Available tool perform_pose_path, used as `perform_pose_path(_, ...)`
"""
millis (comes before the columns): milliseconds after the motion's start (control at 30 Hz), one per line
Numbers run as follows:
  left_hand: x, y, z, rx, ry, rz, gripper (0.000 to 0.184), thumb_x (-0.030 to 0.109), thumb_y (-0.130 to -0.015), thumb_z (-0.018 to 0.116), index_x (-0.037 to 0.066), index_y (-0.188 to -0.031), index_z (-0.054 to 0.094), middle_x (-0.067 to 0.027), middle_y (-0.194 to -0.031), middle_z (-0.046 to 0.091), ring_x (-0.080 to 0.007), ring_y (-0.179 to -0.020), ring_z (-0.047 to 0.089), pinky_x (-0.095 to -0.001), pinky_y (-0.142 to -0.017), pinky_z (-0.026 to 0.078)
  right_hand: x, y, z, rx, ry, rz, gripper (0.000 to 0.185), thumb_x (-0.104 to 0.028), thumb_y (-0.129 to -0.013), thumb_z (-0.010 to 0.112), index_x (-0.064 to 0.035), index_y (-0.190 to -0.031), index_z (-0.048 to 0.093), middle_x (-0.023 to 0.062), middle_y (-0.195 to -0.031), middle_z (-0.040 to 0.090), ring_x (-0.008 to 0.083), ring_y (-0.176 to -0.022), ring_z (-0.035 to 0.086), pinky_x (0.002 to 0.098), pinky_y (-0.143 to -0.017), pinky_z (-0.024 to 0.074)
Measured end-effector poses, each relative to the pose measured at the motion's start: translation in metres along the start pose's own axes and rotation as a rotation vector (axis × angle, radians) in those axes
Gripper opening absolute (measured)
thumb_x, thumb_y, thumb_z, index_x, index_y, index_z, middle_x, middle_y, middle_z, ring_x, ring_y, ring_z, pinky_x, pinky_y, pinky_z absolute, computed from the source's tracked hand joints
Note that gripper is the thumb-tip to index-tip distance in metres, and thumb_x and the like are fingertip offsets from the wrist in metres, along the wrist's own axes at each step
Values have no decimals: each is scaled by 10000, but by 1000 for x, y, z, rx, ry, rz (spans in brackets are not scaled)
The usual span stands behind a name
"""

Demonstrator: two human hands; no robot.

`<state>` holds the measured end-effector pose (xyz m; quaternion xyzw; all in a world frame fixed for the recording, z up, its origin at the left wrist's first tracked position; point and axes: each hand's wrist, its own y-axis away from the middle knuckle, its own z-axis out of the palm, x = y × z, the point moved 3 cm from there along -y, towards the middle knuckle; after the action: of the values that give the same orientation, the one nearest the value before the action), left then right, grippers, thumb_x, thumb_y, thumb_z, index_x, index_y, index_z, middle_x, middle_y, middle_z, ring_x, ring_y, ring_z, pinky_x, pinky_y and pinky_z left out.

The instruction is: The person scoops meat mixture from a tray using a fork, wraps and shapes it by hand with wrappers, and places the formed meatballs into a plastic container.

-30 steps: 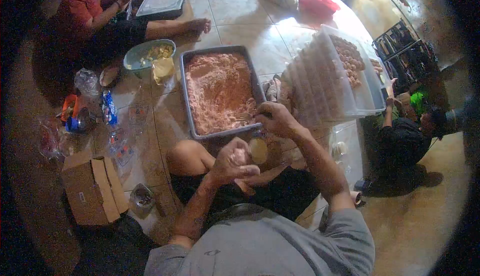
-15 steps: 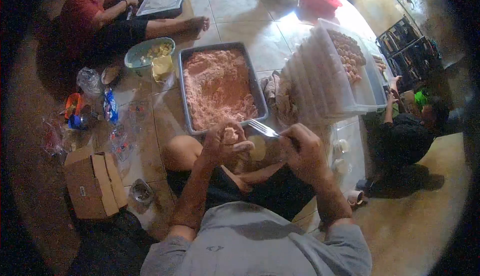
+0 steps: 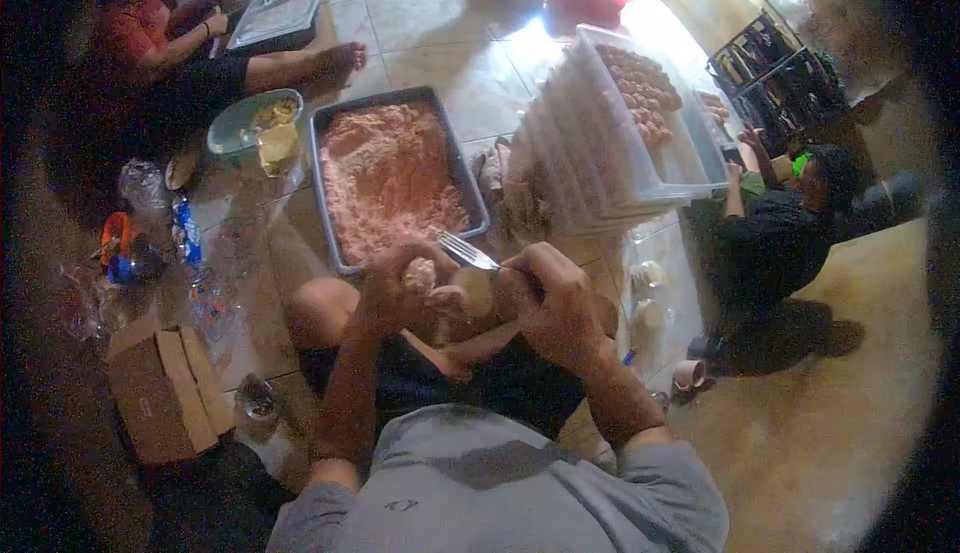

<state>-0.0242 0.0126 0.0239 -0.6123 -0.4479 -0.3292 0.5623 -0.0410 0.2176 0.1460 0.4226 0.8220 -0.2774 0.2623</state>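
My left hand [image 3: 392, 288] is curled around a lump of pinkish minced meat [image 3: 420, 274], just off the near edge of the grey tub. Between the fingers of my right hand [image 3: 555, 303] is a metal fork [image 3: 470, 252], its tines pointing left, over toward the lump. The tines look apart from the meat, though the view is slightly blurred. A pale round object [image 3: 476, 291] shows below the fork, partly hidden by my hands. Directly ahead, the grey tub [image 3: 318, 188] holds a large mass of minced pink meat [image 3: 390, 173].
Stacked clear plastic trays [image 3: 660, 189] stand right of the tub, with rows of meat balls [image 3: 635, 83] in the top one. A green basin [image 3: 228, 133] and a cardboard box [image 3: 150, 398] are on the left. One person [image 3: 150, 43] sits at upper left, another [image 3: 775, 223] at right.
My view has turned, so the whole scene sits further left in the picture. The fork's tines are a little nearer the lump in my left hand.
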Motion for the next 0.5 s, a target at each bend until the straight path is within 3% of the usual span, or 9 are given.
perform_pose_path(33, -25, 5, 4, 13, -3, 2, 344, 339, -884, 690, 4, -959, 671, -113, -815, 685, -172, -773, 652, -344, -718, 528, 2, 0, 8, -4, -13, 0, 130, -106, -898, 642, -2, -940, 575, 200, -882, 578, 424, -832, 604, 501, -733, 501)
perform_pose_path(67, -68, 14, 8, -81, 262, -273, 505, 509, -878, 653, 12, -963, 663, -95, -842, 693, -161, -805, 658, -328, -736, 531, 8, 1, 21, -72, -8, -26, 125, -100, -895, 644, -1, -924, 571, 197, -875, 581, 421, -828, 605, 497, -730, 500)
perform_pose_path(167, -12, -12, 6, -114, 42, -115, 518, 517, -884, 627, 1, -907, 654, -125, -774, 680, -229, -716, 648, -384, -658, 514, -1, -10, 14, -124, 8, -83, 120, -92, -893, 646, -3, -907, 567, 193, -864, 586, 417, -828, 609, 490, -723, 499)
perform_pose_path(233, -2, -11, -2, 136, -226, 57, 485, 478, -891, 638, -7, -903, 633, -110, -757, 668, -223, -702, 641, -380, -639, 512, -5, -11, 13, -126, 3, -73, 118, -91, -894, 646, -5, -906, 566, 193, -859, 589, 415, -831, 612, 486, -721, 500)
perform_pose_path(267, -10, -13, -3, -75, -56, -181, 500, 488, -894, 651, -12, -910, 621, -98, -734, 647, -184, -715, 637, -373, -641, 511, -4, -13, 14, -79, -7, -34, 101, -79, -892, 646, 0, -893, 584, 191, -854, 604, 391, -814, 620, 459, -716, 499)
perform_pose_path(333, 28, -22, -12, -32, -36, -87, 514, 509, -887, 660, -3, -912, 621, -93, -726, 641, -175, -719, 639, -369, -647, 513, -3, -18, 11, -28, -9, -1, 85, -68, -891, 646, 5, -880, 602, 189, -849, 619, 367, -796, 628, 432, -712, 498)
perform_pose_path(400, 35, -26, -14, -31, 135, -100, 490, 499, -845, 738, 24, -907, 635, -78, -768, 655, -154, -758, 640, -339, -699, 521, -4, -17, 8, -4, -24, 18, 118, -88, -900, 643, -4, -907, 560, 196, -864, 593, 416, -833, 614, 480, -722, 500)
perform_pose_path(467, -28, -15, -2, -8, 201, -63, 456, 450, -825, 774, 24, -928, 649, -79, -813, 670, -157, -786, 645, -328, -727, 521, 13, -18, 36, -36, -34, 2, 115, -84, -900, 644, -3, -896, 562, 195, -861, 598, 411, -822, 618, 473, -719, 503)
perform_pose_path(500, -28, -17, -6, -47, 126, -138, 423, 386, -806, 807, 19, -963, 668, -83, -859, 686, -167, -800, 654, -324, -737, 524, 19, -18, 46, -73, -44, -24, 113, -80, -900, 645, -3, -886, 564, 194, -859, 603, 407, -811, 622, 465, -716, 506)
